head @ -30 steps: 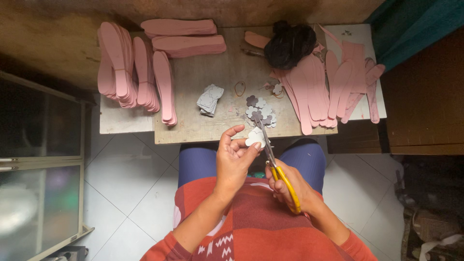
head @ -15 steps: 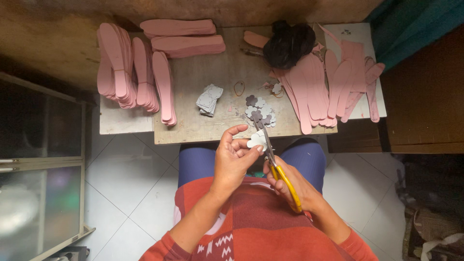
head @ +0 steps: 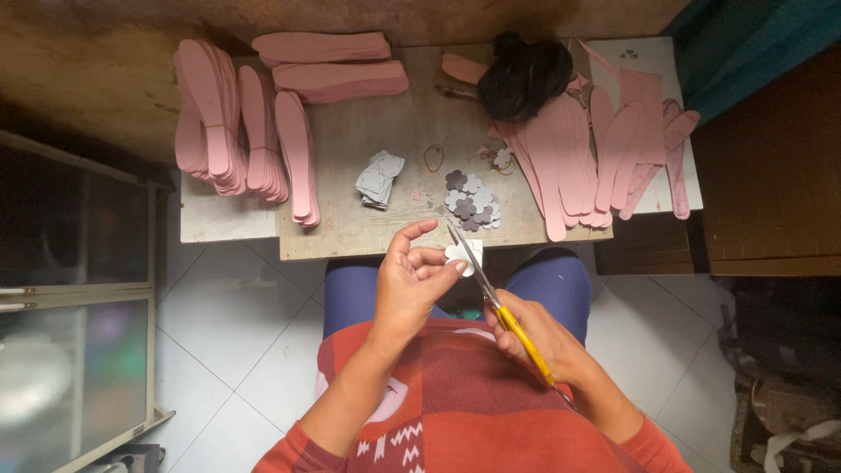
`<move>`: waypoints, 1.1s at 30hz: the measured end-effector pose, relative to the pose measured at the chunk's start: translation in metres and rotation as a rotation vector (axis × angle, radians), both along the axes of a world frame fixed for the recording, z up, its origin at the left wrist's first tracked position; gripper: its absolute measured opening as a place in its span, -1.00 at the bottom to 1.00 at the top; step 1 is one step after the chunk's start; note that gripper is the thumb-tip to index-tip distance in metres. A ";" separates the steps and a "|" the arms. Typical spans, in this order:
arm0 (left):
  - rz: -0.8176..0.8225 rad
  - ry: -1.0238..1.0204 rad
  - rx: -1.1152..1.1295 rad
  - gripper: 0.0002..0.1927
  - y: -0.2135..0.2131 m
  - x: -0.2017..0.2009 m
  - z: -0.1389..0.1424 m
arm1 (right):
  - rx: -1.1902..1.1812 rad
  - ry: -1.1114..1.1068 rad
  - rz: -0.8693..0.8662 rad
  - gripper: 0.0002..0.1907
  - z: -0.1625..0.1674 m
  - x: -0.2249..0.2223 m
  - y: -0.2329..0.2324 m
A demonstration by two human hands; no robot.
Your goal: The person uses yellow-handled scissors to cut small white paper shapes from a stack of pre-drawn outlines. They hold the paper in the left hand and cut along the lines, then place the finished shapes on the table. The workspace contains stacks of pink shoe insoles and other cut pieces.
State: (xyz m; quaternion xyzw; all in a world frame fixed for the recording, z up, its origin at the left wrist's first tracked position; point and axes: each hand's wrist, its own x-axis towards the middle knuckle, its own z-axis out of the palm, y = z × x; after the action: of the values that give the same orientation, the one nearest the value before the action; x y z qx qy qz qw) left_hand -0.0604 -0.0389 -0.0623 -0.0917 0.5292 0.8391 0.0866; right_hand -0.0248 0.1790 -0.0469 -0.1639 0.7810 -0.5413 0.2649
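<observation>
My left hand point(head: 412, 285) pinches a small white flower-shaped cutout point(head: 456, 255) just in front of the table's near edge. My right hand point(head: 539, 337) grips yellow-handled scissors point(head: 491, 298), whose blades reach up into the cutout. Both hands are over my lap, above blue trousers and a red patterned top. On the wooden table point(head: 350, 232) just beyond lies a small pile of grey and dark flower cutouts point(head: 470, 201).
Stacks of pink sole-shaped pieces point(head: 236, 131) lie at the table's left and back, more pink soles point(head: 596, 153) at the right. A grey stack of cutouts point(head: 378, 178), a rubber band point(head: 434, 158) and a black bag point(head: 523, 77) sit mid-table. A glass-fronted cabinet point(head: 70, 298) stands left.
The hands have stayed near the table edge. The cutout has turned slightly in my left fingers and the scissors have shifted a little along it.
</observation>
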 end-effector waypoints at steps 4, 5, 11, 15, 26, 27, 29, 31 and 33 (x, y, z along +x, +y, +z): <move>0.016 0.012 -0.012 -0.32 -0.001 -0.002 -0.004 | -0.019 -0.035 -0.019 -0.16 -0.003 0.002 0.001; 0.017 0.015 -0.013 -0.32 -0.001 -0.002 -0.005 | -0.014 -0.015 -0.016 -0.16 -0.005 0.002 0.001; 0.032 0.031 -0.031 -0.34 -0.002 -0.001 -0.009 | 0.034 0.026 0.013 -0.19 -0.008 0.000 0.004; 0.035 0.042 -0.043 -0.37 -0.001 -0.001 -0.010 | -0.028 -0.029 0.030 -0.18 -0.004 -0.001 0.003; -0.007 0.052 -0.054 -0.41 0.007 0.004 -0.014 | -0.135 -0.093 0.059 -0.07 -0.010 -0.002 -0.004; -0.008 0.049 -0.071 -0.41 0.006 0.004 -0.014 | -0.111 -0.084 0.055 -0.07 -0.010 -0.002 -0.003; -0.006 0.042 -0.074 -0.42 0.008 0.004 -0.015 | -0.136 -0.095 0.046 -0.08 -0.010 -0.002 -0.002; 0.001 0.037 -0.069 -0.43 0.009 0.004 -0.017 | -0.138 -0.110 0.034 -0.08 -0.011 -0.001 -0.001; 0.011 0.039 -0.056 -0.44 0.011 0.005 -0.020 | -0.119 -0.124 0.015 -0.06 -0.012 -0.001 -0.001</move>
State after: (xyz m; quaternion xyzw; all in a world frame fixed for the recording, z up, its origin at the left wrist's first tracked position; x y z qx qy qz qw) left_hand -0.0554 -0.0277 -0.0823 -0.0808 0.5535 0.8261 0.0691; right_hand -0.0255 0.1780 -0.0586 -0.1514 0.7283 -0.5940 0.3064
